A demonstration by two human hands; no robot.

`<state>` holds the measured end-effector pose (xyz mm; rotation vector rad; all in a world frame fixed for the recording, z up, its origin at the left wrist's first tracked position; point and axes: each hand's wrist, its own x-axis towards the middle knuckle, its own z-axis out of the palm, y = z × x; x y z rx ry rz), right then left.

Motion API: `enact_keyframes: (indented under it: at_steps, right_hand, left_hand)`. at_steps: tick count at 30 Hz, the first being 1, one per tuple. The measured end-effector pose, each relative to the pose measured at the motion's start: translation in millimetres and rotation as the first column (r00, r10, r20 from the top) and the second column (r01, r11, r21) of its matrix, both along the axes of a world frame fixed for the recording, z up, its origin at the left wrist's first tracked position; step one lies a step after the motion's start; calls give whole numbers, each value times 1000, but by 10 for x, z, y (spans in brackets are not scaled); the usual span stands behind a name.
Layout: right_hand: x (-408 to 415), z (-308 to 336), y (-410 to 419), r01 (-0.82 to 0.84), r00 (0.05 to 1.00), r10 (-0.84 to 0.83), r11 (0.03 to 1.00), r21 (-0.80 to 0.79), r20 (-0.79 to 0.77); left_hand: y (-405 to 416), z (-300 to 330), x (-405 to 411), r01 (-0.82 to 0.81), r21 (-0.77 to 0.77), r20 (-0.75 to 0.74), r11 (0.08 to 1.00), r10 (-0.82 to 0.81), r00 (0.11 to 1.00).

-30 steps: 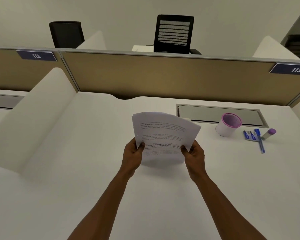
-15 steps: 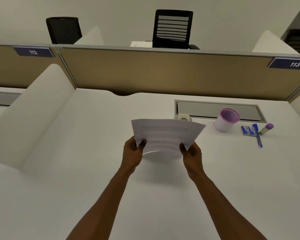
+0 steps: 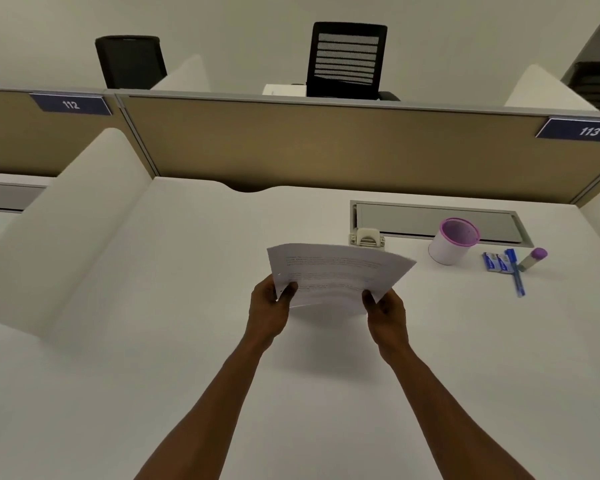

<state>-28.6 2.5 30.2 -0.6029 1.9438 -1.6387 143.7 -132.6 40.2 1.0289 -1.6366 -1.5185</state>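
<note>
A thin stack of printed white paper [image 3: 336, 271] hangs above the white desk [image 3: 187, 306], tipped nearly flat with its far edge away from me. My left hand [image 3: 269, 308] grips its near left corner, thumb on top. My right hand [image 3: 385, 311] grips the near right corner the same way. Just beyond the paper's far edge a small cream stapler [image 3: 367, 236] sits on the desk.
A white cup with a pink rim [image 3: 452, 245] stands to the right, with blue staple boxes [image 3: 496, 262], a blue pen [image 3: 516, 277] and a purple-capped glue stick [image 3: 533, 258] beyond it. A grey cable tray [image 3: 430, 220] and tan partition [image 3: 326, 150] close the back; a white divider [image 3: 66, 220] stands left.
The paper has tipped from facing me to lying nearly flat and lower, which uncovers the stapler behind it. Both hands keep their hold on the near corners.
</note>
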Motion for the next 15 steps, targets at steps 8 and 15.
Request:
enact_keyframes:
  at_steps: [8, 15]
  right_hand:
    - [-106, 276, 21, -13, 990, 5, 998, -56, -144]
    - [-59, 512, -163, -73, 969, 35, 986, -150, -245]
  left_hand:
    - [-24, 216, -36, -37, -36, -139, 999, 31, 990]
    - [-209, 380, 11, -86, -32, -223, 996, 77, 972]
